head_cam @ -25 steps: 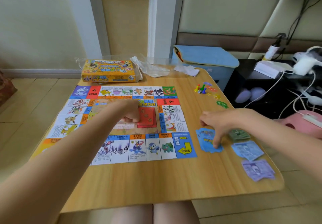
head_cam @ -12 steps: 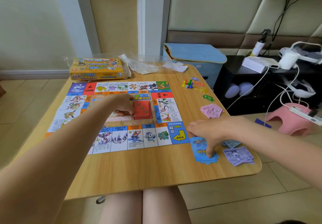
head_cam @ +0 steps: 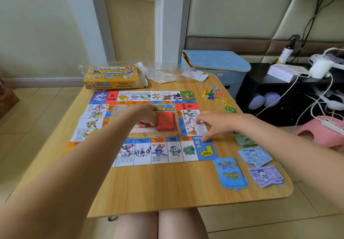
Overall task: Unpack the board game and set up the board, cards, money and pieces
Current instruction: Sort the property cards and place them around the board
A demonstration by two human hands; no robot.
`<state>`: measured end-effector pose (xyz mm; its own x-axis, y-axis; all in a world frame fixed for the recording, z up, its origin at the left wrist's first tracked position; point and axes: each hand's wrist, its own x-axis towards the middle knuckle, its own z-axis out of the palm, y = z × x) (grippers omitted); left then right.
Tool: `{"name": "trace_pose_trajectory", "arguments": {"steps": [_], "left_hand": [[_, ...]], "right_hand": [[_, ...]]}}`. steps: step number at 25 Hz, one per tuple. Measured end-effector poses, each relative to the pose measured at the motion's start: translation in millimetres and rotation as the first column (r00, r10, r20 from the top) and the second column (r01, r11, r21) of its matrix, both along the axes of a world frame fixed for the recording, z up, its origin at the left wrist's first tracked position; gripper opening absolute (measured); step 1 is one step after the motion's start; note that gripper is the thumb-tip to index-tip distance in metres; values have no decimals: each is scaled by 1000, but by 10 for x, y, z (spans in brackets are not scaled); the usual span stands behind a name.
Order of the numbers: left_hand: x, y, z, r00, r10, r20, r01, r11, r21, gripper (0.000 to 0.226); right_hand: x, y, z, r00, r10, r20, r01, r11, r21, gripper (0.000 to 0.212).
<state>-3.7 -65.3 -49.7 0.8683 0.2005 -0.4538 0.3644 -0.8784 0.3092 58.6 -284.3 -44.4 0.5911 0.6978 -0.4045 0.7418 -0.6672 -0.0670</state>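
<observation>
The board [head_cam: 143,127] lies flat on the table [head_cam: 167,188]. Her left hand [head_cam: 149,118], fingers curled, rests by the red cards [head_cam: 166,122]; the right hand [head_cam: 214,125] hovers, fingers loosely spread, over the board's edge.

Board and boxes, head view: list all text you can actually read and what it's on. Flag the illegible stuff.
"?" on the red square at the board's right side.
"?" on the red square in the far row.
"500" on the purple notes.
Arrow sign on the blue corner square; its Chinese characters are too small to be sure of.
Box, card deck, red cards: print blurred, unreadable.
</observation>
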Motion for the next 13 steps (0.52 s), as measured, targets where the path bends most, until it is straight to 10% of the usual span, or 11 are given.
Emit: {"name": "trace_pose_trajectory", "arguments": {"steps": [10,13], "left_hand": [[64,39,-107,978,78,193,-69,996,-52,63],[-44,-14,-31,774,534,340,-219,730,-647,43]], "right_hand": [[159,119,-34,998,-55,13,55,998,-12,58],[100,189,76,995,-53,82,43,991,123,49]]}}
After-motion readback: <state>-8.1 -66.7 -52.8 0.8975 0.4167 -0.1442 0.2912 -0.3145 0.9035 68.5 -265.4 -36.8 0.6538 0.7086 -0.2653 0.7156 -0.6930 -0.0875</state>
